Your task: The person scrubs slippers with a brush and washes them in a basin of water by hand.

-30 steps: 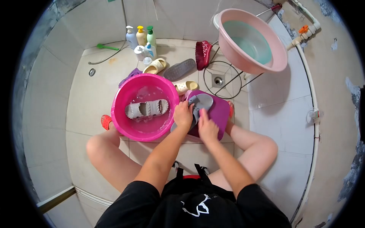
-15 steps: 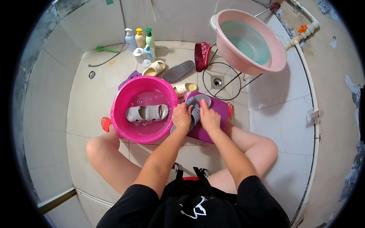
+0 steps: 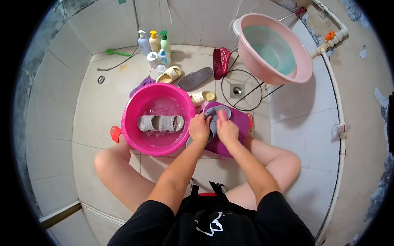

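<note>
A grey slipper (image 3: 213, 126) lies slanted over a purple flat-topped stool or box (image 3: 241, 127) in front of me. My left hand (image 3: 199, 128) is closed around the slipper's left side. My right hand (image 3: 227, 129) is closed with its knuckles on top, pressed near the slipper's upper end; whatever is in its fingers is hidden. Left of my hands stands a bright pink basin (image 3: 127, 123) of soapy water. A pair of light grey slippers (image 3: 167, 124) floats or rests in it, side by side.
Cream clogs (image 3: 170, 75), a dark grey slipper (image 3: 195, 78) and a purple item (image 3: 142, 85) lie behind the basin. Pump bottles (image 3: 154, 42) stand at the wall. A red brush (image 3: 221, 63) is near a pale pink basin (image 3: 304, 69) on a wire stand (image 3: 246, 110).
Both hands keep their places on the slipper, with the right hand shifted very slightly. The whole view has moved a little; the slippers in the basin stay put.
</note>
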Action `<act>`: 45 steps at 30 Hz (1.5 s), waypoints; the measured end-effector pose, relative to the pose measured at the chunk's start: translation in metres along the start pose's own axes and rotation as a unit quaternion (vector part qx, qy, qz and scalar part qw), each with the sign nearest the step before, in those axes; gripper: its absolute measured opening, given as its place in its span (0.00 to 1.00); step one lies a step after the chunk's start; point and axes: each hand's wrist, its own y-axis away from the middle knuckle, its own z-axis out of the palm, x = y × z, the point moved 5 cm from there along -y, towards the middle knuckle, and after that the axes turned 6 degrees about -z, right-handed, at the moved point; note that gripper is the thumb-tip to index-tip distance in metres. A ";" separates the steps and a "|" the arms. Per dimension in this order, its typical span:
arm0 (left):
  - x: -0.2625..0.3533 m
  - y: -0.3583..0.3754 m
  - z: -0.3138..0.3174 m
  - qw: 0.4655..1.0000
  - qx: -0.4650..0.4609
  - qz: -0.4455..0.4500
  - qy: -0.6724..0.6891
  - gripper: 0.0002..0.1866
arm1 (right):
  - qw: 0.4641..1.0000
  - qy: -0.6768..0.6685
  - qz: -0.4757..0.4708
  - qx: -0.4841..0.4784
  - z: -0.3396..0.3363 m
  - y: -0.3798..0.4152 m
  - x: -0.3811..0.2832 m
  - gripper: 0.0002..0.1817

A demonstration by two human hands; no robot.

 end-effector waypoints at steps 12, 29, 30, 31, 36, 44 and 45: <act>0.000 0.001 0.003 1.000 0.000 0.011 -0.018 0.12 | 0.997 0.009 -0.063 -0.041 -0.011 -0.023 0.028 0.23; 0.003 0.000 0.002 0.999 -0.018 -0.003 -0.035 0.13 | 0.977 -0.181 0.065 0.088 0.011 0.071 -0.024 0.24; 0.003 -0.001 0.001 0.999 -0.009 0.012 -0.031 0.13 | 0.988 -0.128 0.057 0.070 0.013 0.062 -0.011 0.25; 0.004 0.000 -0.001 0.999 0.001 0.025 -0.027 0.13 | 0.995 -0.074 0.049 0.050 0.014 0.048 0.006 0.26; 0.002 0.004 -0.001 1.000 0.017 0.009 -0.008 0.14 | 0.983 -0.093 0.141 0.069 0.011 0.011 0.016 0.25; 0.003 0.001 -0.001 1.000 -0.003 -0.009 -0.025 0.15 | 0.973 -0.168 0.057 0.148 0.015 0.066 -0.031 0.29; 0.003 0.002 0.000 1.000 -0.006 -0.008 -0.026 0.15 | 0.973 -0.168 0.060 0.147 0.010 0.047 -0.024 0.29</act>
